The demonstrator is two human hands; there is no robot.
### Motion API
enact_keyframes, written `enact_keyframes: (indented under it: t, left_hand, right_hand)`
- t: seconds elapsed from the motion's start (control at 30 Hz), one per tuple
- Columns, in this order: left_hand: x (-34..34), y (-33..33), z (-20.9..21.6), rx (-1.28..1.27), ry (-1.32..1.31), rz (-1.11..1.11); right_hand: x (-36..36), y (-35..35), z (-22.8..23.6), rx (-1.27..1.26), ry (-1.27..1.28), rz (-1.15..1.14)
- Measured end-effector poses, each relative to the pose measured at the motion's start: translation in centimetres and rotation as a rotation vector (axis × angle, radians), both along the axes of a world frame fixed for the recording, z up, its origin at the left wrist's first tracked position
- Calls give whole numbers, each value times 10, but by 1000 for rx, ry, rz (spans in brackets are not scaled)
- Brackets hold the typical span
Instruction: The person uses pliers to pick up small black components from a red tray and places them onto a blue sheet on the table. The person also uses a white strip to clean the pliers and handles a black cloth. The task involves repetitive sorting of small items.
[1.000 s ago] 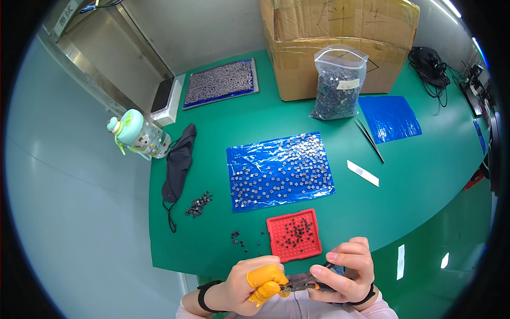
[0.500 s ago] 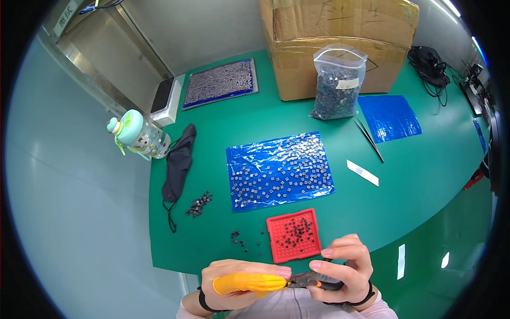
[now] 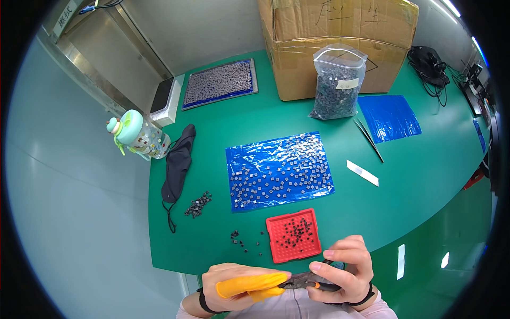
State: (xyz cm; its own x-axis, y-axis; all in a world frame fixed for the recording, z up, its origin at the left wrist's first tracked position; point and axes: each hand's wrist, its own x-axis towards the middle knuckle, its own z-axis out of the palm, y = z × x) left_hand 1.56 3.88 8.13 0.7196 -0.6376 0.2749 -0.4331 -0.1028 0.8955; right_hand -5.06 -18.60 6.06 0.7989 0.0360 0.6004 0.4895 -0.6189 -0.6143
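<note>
My right hand (image 3: pixel 346 272) is wrapped round dark-handled pliers (image 3: pixel 303 279) with orange marks, close to my body at the lower edge. My left hand (image 3: pixel 241 287), with yellow covers on some fingers, is closed in a pinch at the tips of the jaws. Whatever sits between those fingers is too small or hidden to make out. Just beyond the hands lies a red tray (image 3: pixel 275 240) of small pits, with many tiny black parts scattered in it. Left of the tray, a few small dark pieces (image 3: pixel 235 234) lie loose on the green table.
A blue sheet (image 3: pixel 249 159) covered in small square parts lies mid-table. Around it are a dark pile (image 3: pixel 197 205), black mask (image 3: pixel 178 162), bottle (image 3: pixel 141 135), tweezers (image 3: pixel 368 140) and white strip (image 3: pixel 363 173). Behind stand a filled zip bag (image 3: pixel 337 95) and a carton (image 3: pixel 297 58).
My left hand's yellow-covered fingers have shifted slightly and spread apart, and more of the pliers' jaws shows. The pliers have tilted a little in my right hand.
</note>
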Motion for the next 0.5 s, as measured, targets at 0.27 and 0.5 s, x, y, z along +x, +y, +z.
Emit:
enact_keyframes:
  t: [0.27,0.5]
  left_hand:
    - [0,-14,3,-97,0,39]
    - [-4,-25,9,-210,112,165]
  right_hand:
    - [-3,-1,2,-19,2,-39]
    - [-2,-1,-1,45,15,-5]
